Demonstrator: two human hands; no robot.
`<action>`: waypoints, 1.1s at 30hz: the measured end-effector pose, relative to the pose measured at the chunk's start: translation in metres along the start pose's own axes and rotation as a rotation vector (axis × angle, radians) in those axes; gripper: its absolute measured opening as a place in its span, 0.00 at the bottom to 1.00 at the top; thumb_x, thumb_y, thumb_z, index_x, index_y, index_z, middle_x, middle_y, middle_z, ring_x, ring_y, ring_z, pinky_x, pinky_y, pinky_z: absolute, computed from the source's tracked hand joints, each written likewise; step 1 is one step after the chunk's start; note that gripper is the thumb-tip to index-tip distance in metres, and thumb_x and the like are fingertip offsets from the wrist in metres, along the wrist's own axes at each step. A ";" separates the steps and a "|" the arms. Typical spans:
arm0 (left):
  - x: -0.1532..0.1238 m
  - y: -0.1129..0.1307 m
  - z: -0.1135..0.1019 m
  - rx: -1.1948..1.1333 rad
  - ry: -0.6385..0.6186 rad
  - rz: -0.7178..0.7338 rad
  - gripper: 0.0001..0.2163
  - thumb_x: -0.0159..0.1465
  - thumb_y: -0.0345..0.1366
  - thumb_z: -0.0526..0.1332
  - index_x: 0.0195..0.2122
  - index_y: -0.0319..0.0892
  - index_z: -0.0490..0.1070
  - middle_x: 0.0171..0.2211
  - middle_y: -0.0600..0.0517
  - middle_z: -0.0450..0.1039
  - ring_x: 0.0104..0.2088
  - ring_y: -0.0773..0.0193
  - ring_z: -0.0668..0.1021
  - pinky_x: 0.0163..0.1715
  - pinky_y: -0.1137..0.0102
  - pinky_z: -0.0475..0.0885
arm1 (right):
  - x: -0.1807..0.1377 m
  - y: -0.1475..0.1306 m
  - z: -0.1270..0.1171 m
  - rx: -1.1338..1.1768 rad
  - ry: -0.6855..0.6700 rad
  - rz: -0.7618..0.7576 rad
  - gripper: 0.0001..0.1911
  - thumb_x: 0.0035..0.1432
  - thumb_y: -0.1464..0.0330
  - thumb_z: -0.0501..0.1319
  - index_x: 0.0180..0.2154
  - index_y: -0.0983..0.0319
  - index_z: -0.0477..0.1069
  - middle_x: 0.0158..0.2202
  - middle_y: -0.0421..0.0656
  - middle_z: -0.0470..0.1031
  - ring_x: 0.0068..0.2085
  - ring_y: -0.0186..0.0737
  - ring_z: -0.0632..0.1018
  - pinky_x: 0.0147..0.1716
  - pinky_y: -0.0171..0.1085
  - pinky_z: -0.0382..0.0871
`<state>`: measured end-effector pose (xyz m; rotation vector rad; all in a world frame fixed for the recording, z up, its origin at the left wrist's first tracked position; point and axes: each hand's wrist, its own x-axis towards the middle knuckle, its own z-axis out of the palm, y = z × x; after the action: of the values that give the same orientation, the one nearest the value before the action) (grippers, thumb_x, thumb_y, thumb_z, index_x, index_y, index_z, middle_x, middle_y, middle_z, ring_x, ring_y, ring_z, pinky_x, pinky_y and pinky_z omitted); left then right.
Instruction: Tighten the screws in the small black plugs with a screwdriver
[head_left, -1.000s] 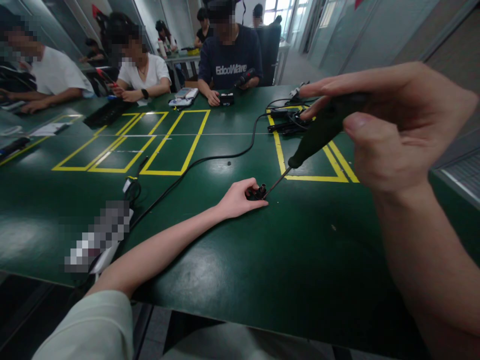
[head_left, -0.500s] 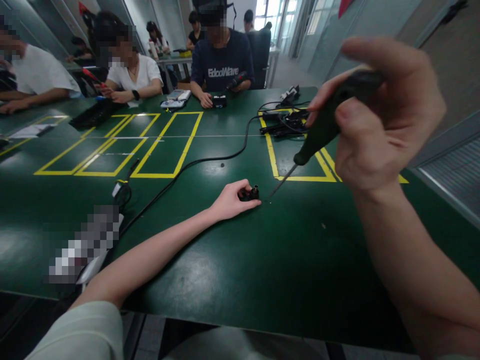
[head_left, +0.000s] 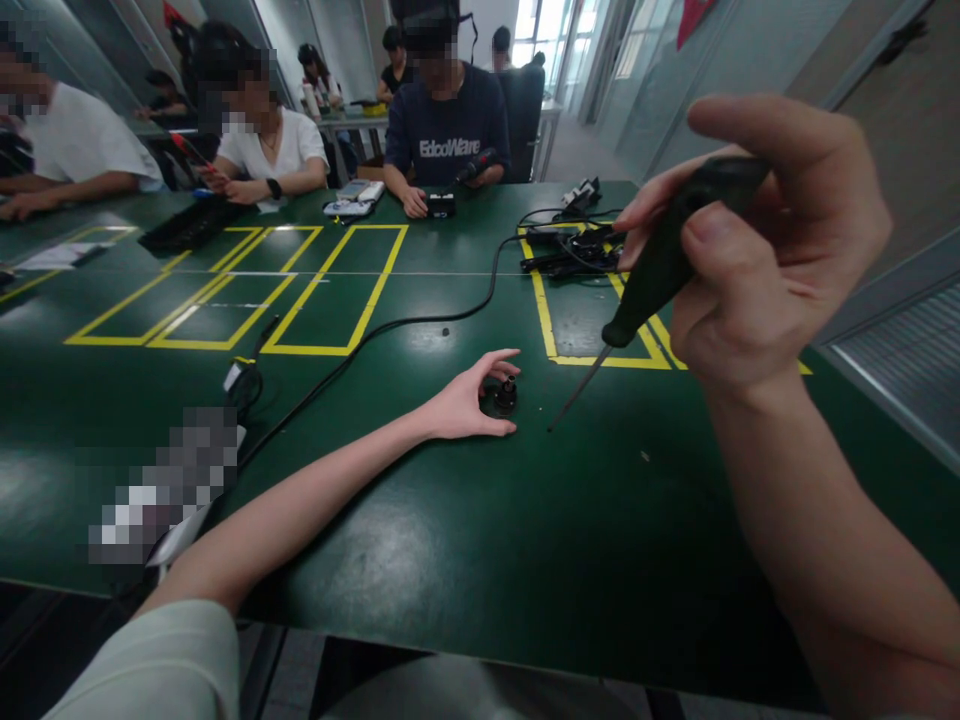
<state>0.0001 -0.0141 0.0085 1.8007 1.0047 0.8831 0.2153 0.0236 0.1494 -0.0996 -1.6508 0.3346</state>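
Note:
My right hand (head_left: 757,240) is raised at the right, its fingers wrapped round the dark green handle of a screwdriver (head_left: 652,262). The thin shaft points down and left, with its tip above the table near my other hand. My left hand (head_left: 471,400) rests on the green table, thumb and fingers spread apart. Between them stands a small black round part (head_left: 505,396) with a metal tip sticking up. I cannot make out its exact kind, and the fingers partly hide it.
A black cable (head_left: 405,320) crosses the green table (head_left: 420,540). Tangled black cords (head_left: 570,250) lie at the back right inside yellow tape. A blurred device (head_left: 172,490) sits at the left. A co-worker in a dark shirt (head_left: 450,135) and others sit across the table.
The fingers of my left hand have spread away from the small black part. The screwdriver, in my right hand, has shifted slightly down and to the right.

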 end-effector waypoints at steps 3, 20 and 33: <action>0.002 0.000 -0.005 -0.088 -0.128 0.001 0.24 0.56 0.33 0.72 0.55 0.41 0.75 0.53 0.43 0.80 0.53 0.54 0.81 0.56 0.58 0.72 | 0.000 0.001 0.000 0.022 0.004 -0.006 0.17 0.63 0.63 0.66 0.54 0.48 0.79 0.44 0.35 0.81 0.38 0.31 0.83 0.31 0.31 0.76; -0.001 -0.001 0.006 0.398 0.096 0.015 0.26 0.54 0.49 0.77 0.30 0.45 0.59 0.30 0.56 0.67 0.31 0.63 0.69 0.31 0.69 0.61 | -0.009 -0.007 0.010 -0.065 -0.078 0.008 0.18 0.67 0.65 0.63 0.58 0.47 0.74 0.48 0.35 0.77 0.45 0.31 0.82 0.37 0.30 0.80; 0.000 0.000 0.008 0.435 0.084 0.038 0.26 0.55 0.49 0.77 0.31 0.45 0.58 0.31 0.57 0.66 0.31 0.63 0.69 0.32 0.69 0.61 | -0.014 -0.003 0.009 -0.188 -0.107 0.064 0.16 0.68 0.60 0.63 0.57 0.48 0.73 0.45 0.36 0.78 0.43 0.31 0.82 0.40 0.30 0.83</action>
<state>0.0065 -0.0169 0.0051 2.1626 1.2960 0.8108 0.2086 0.0155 0.1363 -0.2801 -1.7861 0.2358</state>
